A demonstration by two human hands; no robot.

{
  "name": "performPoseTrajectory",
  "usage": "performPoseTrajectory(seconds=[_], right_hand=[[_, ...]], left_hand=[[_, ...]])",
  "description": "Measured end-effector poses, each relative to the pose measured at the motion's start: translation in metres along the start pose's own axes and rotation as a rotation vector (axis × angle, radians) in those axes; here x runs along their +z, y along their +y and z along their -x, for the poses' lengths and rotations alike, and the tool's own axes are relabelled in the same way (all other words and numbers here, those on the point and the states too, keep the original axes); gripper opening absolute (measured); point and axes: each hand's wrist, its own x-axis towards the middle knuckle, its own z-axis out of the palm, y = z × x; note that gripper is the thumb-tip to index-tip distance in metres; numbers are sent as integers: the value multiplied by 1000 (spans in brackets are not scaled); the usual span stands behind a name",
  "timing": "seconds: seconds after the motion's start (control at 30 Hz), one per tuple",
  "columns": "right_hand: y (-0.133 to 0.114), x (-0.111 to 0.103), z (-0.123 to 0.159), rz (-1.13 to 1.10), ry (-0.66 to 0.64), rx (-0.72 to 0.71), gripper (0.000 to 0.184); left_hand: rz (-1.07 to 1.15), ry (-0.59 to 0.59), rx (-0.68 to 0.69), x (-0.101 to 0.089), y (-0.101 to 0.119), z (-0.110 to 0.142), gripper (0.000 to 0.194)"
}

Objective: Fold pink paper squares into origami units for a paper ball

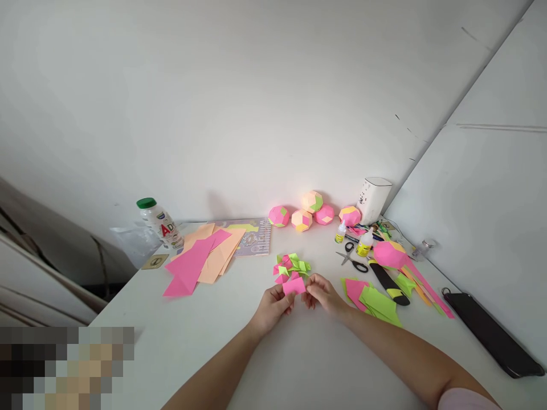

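A small pink paper piece [294, 286] is held up between my two hands over the middle of the table. My left hand [273, 306] pinches its left and lower edge. At its right edge, the fingers of my right hand [321, 292] are closed on the same paper. Just behind it lies a heap of folded green and pink paper pieces [299, 264]. To the right of my right hand, flat green paper sheets [379, 303] overlap a pink one [355, 291].
Several paper balls [301, 220] sit along the wall. Scissors [354, 261], a glue bottle [364, 244] and a black-yellow cutter [388, 281] lie on the right, near a black case [491, 333]. On the left are large pink sheets [192, 265] and a green-capped bottle [160, 222].
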Motion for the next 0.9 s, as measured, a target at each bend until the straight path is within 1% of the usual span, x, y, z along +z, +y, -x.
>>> performPoseTrajectory(seconds=[0.1, 0.17, 0.37, 0.53, 0.73, 0.9], right_hand=[[-2, 3, 2, 91, -92, -15, 24], [-1, 4, 3, 130, -108, -18, 27], [4, 2, 2, 175, -53, -15, 31], [2, 2, 3, 181, -47, 15, 32], [2, 3, 2, 161, -35, 12, 32], [5, 1, 3, 202, -39, 15, 32]], left_hand=[[-39, -60, 15, 3, 0, 1, 32], [-69, -76, 23, 4, -1, 1, 32], [-90, -46, 9, 3, -5, 0, 31], [-113, -15, -18, 4, -2, 1, 35], [-207, -36, -25, 5, 2, 4, 37], [-258, -33, -41, 5, 1, 4, 40]])
